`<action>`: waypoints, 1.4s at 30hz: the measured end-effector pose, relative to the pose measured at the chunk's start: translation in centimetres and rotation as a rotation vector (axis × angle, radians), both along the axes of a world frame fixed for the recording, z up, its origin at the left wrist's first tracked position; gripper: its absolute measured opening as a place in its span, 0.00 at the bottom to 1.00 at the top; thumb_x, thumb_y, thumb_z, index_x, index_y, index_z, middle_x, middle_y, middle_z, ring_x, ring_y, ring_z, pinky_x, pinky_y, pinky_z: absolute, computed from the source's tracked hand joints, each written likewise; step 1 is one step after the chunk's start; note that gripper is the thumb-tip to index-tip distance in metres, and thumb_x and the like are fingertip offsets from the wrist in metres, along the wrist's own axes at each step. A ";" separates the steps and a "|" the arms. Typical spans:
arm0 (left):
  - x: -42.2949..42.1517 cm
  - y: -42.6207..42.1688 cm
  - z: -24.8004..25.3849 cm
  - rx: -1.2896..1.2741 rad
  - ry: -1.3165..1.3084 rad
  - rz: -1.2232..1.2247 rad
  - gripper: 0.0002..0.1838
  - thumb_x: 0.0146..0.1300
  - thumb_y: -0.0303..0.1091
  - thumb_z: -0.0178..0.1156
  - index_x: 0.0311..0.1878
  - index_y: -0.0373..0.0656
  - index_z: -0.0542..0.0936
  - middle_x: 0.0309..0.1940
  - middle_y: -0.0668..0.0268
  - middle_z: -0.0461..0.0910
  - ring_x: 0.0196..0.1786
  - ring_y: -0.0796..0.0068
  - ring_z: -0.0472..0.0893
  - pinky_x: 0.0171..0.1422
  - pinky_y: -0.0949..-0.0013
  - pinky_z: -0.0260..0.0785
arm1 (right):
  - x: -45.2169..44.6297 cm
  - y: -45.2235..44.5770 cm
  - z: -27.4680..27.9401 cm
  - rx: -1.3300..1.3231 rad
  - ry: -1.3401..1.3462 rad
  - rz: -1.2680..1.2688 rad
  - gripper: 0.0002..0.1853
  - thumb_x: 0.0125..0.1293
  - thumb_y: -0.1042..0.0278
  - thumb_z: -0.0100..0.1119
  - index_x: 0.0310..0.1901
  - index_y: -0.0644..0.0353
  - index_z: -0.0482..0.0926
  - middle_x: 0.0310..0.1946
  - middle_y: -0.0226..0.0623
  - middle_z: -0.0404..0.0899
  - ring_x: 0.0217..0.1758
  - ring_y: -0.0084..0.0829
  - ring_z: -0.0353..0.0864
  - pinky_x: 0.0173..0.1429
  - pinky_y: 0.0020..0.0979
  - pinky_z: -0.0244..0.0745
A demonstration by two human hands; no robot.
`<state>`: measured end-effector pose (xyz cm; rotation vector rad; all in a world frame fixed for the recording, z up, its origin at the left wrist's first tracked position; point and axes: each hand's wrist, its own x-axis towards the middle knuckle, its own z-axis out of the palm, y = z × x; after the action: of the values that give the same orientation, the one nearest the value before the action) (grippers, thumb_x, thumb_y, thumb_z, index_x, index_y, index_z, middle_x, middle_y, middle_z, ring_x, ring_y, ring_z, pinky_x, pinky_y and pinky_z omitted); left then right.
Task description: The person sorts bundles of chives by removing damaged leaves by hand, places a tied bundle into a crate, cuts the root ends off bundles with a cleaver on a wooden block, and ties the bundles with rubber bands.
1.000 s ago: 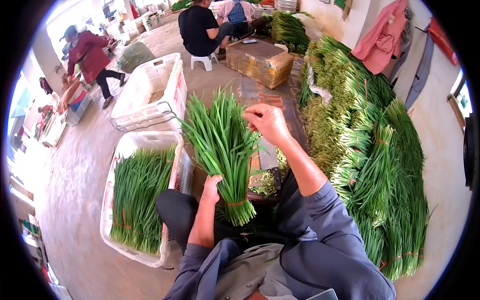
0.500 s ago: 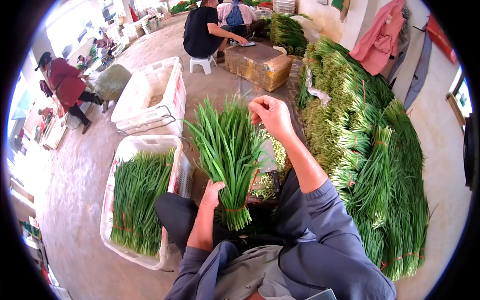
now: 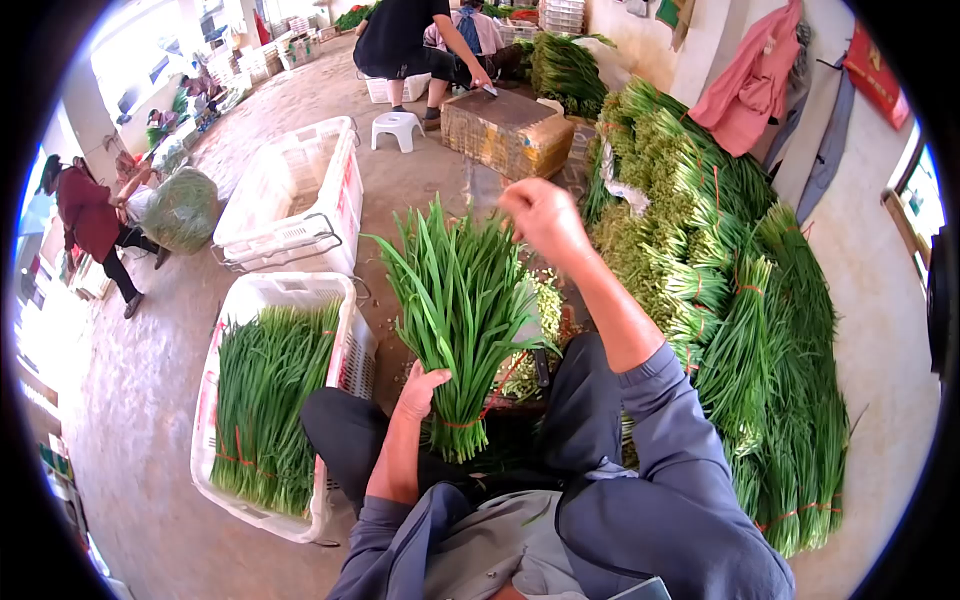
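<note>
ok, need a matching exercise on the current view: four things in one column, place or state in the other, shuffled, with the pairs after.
Things
1. Left hand
2. Right hand
3. Pink jacket
4. White stool

Place or state
A. On the floor near the taped box, nobody sitting on it
B. Its grip is around a green bundle
C. Hanging by the wall
D. Raised near the bundle's leaf tips

Pairs: 1-B, 2-D, 3-C, 4-A
</note>
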<state>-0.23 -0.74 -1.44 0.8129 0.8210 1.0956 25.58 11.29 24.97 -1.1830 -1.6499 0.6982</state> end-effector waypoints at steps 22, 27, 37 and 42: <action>1.5 -0.8 4.2 0.109 0.081 -0.075 0.26 0.57 0.20 0.66 0.61 0.34 0.79 0.51 0.65 0.85 0.51 0.74 0.83 0.62 0.67 0.75 | 1.3 -1.0 2.8 0.074 -0.066 0.089 0.08 0.71 0.71 0.65 0.47 0.65 0.86 0.33 0.31 0.86 0.29 0.19 0.82 0.35 0.23 0.80; 1.6 -0.6 3.4 0.218 0.250 -0.066 0.29 0.55 0.23 0.68 0.63 0.33 0.77 0.54 0.64 0.84 0.54 0.74 0.82 0.65 0.67 0.73 | -1.8 -1.1 2.4 0.432 -0.493 0.214 0.09 0.67 0.64 0.67 0.45 0.56 0.88 0.36 0.43 0.84 0.40 0.42 0.85 0.47 0.41 0.80; 1.6 -1.2 5.0 0.241 0.493 -0.022 0.33 0.53 0.30 0.71 0.65 0.33 0.77 0.54 0.61 0.85 0.55 0.74 0.81 0.67 0.66 0.70 | -1.7 1.8 0.1 0.053 -0.128 -0.030 0.10 0.68 0.64 0.66 0.38 0.62 0.87 0.31 0.38 0.86 0.35 0.30 0.85 0.43 0.38 0.81; 2.1 -1.1 4.5 0.254 0.457 -0.036 0.35 0.51 0.31 0.72 0.65 0.32 0.77 0.53 0.60 0.85 0.54 0.72 0.82 0.67 0.66 0.71 | -4.5 -2.0 2.2 -0.126 -0.166 0.321 0.10 0.69 0.69 0.65 0.47 0.65 0.87 0.30 0.37 0.87 0.23 0.22 0.83 0.31 0.29 0.81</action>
<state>1.86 -1.84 3.10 1.3180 1.0522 1.0069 21.05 9.33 27.14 -1.0974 -1.9857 0.9361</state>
